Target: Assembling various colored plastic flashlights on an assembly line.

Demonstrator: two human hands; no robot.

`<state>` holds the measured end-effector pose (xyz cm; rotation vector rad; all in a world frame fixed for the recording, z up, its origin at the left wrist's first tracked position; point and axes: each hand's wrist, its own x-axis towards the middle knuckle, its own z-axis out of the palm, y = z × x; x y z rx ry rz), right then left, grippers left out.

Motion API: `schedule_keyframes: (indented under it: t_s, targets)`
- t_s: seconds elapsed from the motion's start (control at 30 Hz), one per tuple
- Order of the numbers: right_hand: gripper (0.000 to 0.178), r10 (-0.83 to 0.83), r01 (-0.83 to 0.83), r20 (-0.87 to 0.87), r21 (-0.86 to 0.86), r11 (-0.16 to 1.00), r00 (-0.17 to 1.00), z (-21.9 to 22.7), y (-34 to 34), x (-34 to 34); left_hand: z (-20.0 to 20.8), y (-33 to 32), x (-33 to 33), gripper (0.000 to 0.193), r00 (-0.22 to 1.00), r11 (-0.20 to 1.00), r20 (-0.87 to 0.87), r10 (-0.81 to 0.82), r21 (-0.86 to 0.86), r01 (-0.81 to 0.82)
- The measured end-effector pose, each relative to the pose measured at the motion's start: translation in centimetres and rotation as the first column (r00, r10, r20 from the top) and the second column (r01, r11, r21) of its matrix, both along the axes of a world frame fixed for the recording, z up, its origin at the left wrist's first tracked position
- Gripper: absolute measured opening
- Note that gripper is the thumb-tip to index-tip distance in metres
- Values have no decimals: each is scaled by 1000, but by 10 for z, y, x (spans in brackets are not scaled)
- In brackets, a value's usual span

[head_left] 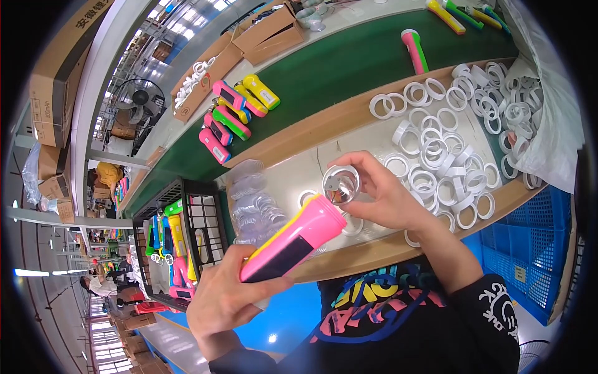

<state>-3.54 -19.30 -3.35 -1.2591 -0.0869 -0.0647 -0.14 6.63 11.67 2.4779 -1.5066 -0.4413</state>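
Note:
A pink and yellow flashlight body [298, 240] with a dark panel on its side lies in my left hand [221, 299], the fingers wrapped round its narrow end. Its wide threaded end tilts up to the right. Just above that end, my right hand [395, 199] pinches a shiny silver reflector cup [341, 184] between thumb and fingers. Cup and body are very close; I cannot tell whether they touch. Below both lies a shallow cardboard tray [333, 265] with many loose white rings [436, 159] on its right and stacked clear plastic discs [252, 199] on its left.
Beyond the tray, a green belt [336, 68] carries a cluster of coloured flashlights [233, 112] and a single pink-green flashlight [414, 51]. A black crate [212, 234] of flashlights stands left. A blue crate [529, 249] is at right; cardboard boxes [271, 34] sit at the back.

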Motion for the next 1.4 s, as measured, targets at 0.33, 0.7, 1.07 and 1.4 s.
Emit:
schedule_keyframes:
  t_s: [0.33,0.7,1.07,1.4]
  targets:
    - [46,75,43,194,-542,839,978,15,-15,-19,8,1,5,40,998,996,-68,-15,-88,9]
    - [53,250,-99,118,-697,710,961,47,-31,-31,19,-6,2,57,1000,998,-27,-13,-56,12]
    - [62,94,66,494,-297,953,865,17,-7,-30,-63,-14,-20,48,999,936,-7,-48,-350,43]
    - [37,-147,159,96,-131,979,984,13,2,-30,-67,-46,-13,67,999,986,-29,12,-166,-17]
